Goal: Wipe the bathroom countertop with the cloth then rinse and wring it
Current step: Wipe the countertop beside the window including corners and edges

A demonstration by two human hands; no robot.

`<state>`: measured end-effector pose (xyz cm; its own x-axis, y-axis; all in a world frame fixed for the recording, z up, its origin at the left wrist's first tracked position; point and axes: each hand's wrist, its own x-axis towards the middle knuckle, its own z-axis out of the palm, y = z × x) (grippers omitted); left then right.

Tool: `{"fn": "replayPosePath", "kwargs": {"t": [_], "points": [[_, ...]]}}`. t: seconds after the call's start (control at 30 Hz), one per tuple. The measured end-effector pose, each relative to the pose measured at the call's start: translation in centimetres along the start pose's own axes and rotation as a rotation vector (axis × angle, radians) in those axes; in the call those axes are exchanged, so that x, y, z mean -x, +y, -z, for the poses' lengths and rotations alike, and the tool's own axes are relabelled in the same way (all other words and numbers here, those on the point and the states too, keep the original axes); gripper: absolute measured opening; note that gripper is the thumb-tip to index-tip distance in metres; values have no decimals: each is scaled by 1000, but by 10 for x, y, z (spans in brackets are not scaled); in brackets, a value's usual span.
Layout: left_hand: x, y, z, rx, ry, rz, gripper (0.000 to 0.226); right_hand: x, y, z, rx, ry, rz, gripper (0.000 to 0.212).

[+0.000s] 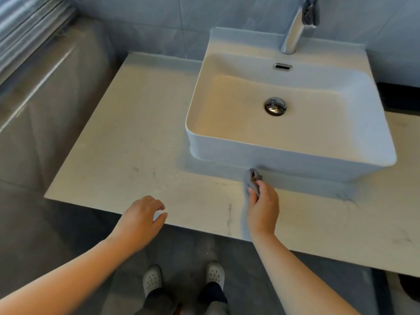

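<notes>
Forearms [295,273]: ours, bare, reaching in from the bottom edge toward the counter.
Right hand [263,205]: our fingers are curled tight round the cloth, bunching it so a firm wad sticks out past the fingertips.
Cloth [254,178]: grey, pressed on the countertop right at the foot of the basin wall. We judge it is bunched to work into that seam.
Left hand [142,214]: holds nothing, fingers loosely curled above the front edge, probably kept free for balance.
Countertop [136,144]: pale veined stone, with faint marks left of the basin.
Basin [295,162]: white, standing on the counter. Rinsing is not yet begun.
Faucet [292,35]: chrome, behind the basin, no water running.
Writing: we can read no brand or label anywhere.
</notes>
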<state>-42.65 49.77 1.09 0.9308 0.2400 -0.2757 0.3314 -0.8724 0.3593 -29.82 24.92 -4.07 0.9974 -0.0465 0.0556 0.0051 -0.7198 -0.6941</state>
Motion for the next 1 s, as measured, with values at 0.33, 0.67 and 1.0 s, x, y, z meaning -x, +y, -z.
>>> {"fn": "replayPosePath", "kwargs": {"t": [0.33,0.67,1.0], "points": [[3,-65,19,-9,-15,-45,44,41,-78,-44,-265,-210,13,11],[6,-95,12,-156,-122,-97,68,9,-38,-28,60,110,-41,27],[3,-110,17,-196,-204,-155,70,40,-110,-105,-104,-121,51,20]]}}
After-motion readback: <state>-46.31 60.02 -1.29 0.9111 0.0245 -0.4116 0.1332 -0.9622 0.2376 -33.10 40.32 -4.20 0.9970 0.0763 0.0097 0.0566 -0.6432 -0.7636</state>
